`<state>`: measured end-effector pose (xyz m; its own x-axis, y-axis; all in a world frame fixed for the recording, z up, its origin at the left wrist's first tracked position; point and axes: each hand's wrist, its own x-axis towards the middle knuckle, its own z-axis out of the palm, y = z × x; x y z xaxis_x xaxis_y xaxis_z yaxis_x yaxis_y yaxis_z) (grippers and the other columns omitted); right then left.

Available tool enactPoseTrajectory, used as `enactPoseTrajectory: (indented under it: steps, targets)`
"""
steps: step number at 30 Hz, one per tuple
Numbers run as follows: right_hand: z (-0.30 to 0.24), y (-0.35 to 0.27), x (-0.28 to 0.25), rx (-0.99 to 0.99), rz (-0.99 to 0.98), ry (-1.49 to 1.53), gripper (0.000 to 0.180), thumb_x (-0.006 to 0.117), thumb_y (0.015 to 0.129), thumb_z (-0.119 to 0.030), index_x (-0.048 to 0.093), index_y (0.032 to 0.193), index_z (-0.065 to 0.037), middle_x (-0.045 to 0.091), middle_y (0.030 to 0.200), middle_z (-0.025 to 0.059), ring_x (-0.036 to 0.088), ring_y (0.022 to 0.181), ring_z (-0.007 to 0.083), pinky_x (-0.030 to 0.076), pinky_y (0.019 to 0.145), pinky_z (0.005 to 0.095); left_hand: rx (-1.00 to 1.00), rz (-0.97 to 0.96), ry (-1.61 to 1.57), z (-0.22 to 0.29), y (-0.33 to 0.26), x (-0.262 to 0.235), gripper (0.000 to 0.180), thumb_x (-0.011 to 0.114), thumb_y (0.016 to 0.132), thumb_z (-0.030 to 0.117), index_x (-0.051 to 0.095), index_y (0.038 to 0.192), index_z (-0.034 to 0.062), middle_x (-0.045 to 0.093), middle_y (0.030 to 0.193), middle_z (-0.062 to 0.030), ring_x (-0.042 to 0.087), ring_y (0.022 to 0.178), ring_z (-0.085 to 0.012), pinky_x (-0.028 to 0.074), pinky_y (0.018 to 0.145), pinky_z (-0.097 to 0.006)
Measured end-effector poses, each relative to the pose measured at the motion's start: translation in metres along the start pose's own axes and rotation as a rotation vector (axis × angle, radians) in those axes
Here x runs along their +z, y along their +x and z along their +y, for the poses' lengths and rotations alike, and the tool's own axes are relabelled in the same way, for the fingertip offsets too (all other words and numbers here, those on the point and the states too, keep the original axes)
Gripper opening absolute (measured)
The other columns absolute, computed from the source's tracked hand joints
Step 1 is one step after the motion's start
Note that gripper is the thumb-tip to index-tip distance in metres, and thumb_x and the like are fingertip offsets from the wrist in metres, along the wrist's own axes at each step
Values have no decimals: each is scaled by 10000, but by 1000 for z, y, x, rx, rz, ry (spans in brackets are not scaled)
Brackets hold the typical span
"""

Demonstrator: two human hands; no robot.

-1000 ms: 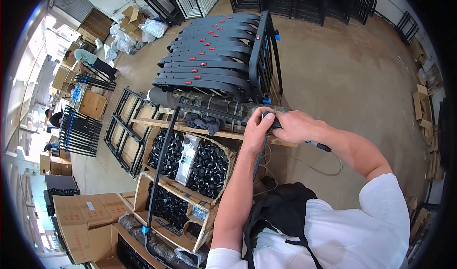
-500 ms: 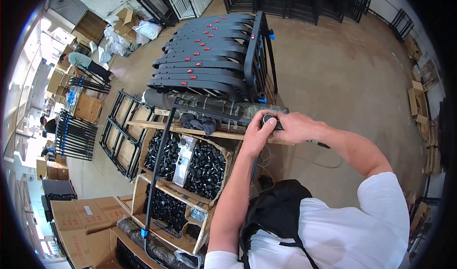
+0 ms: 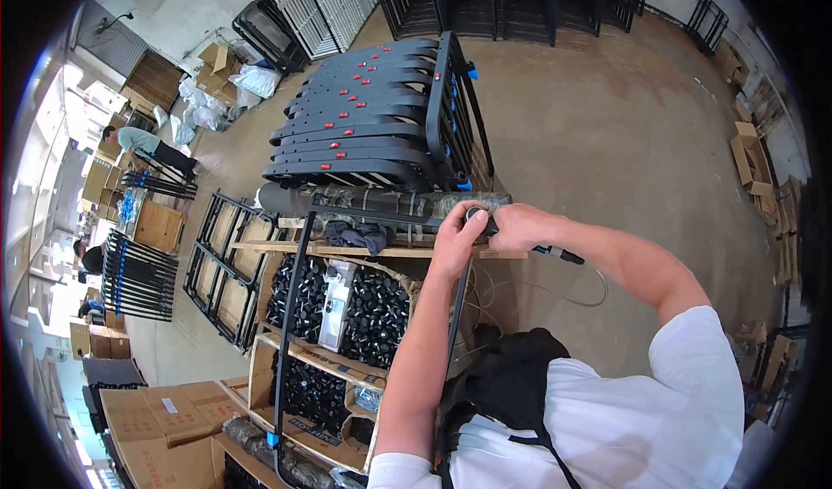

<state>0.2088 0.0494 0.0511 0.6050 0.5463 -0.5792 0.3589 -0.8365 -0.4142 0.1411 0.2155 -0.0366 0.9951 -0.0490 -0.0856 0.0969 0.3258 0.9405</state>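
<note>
Head view: brown cartons [image 3: 156,415] stacked lower left, one bearing a small white label. Black frame [image 3: 381,220] lies across the wooden desk [image 3: 381,251]. Left hand [image 3: 459,238] and right hand [image 3: 520,226] both clasp a black tool [image 3: 479,219] at the frame's corner.

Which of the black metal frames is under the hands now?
The single black frame lying across the wooden bench, apart from the stacked frames behind it. Both hands, left and right, meet at its corner.

Brown concrete floor [image 3: 607,125] across upper right. Black metal racks [image 3: 485,0] along top edge. Cardboard boxes [image 3: 147,411] at lower left, flattened cartons [image 3: 750,155] at right edge. Daylight at left.
</note>
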Motion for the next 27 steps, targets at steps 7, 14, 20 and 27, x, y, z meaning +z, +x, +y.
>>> enactPoseTrajectory:
  steps: [7,14,20,27]
  targets:
    - [-8,7,3,-10,75,-32,343,678,772,-253,757,879,63,752,892,243,738,857,373,575,773,466,66,-18,-57,2,2,-2,220,665,1068,215,674,1216,53,660,1072,6,595,978,-87,504,871,-273]
    - [-20,-10,-9,51,78,44,247,661,761,-192,742,803,38,749,802,177,728,753,295,556,691,444,60,-53,-152,-1,7,2,236,688,1059,240,680,1208,57,668,1067,6,597,982,-93,502,887,-287]
    - [-26,-22,-1,125,111,91,233,675,729,-166,739,836,31,750,825,154,731,779,280,543,677,434,82,-21,-163,6,5,11,192,692,1052,210,706,1164,55,684,1033,11,614,941,-86,517,848,-276]
    - [-96,-22,-27,61,88,-12,317,658,806,-263,723,835,47,742,767,145,741,757,300,573,702,455,126,78,-43,48,-1,-27,197,662,1066,214,702,1114,27,686,1025,7,602,957,-95,497,876,-281]
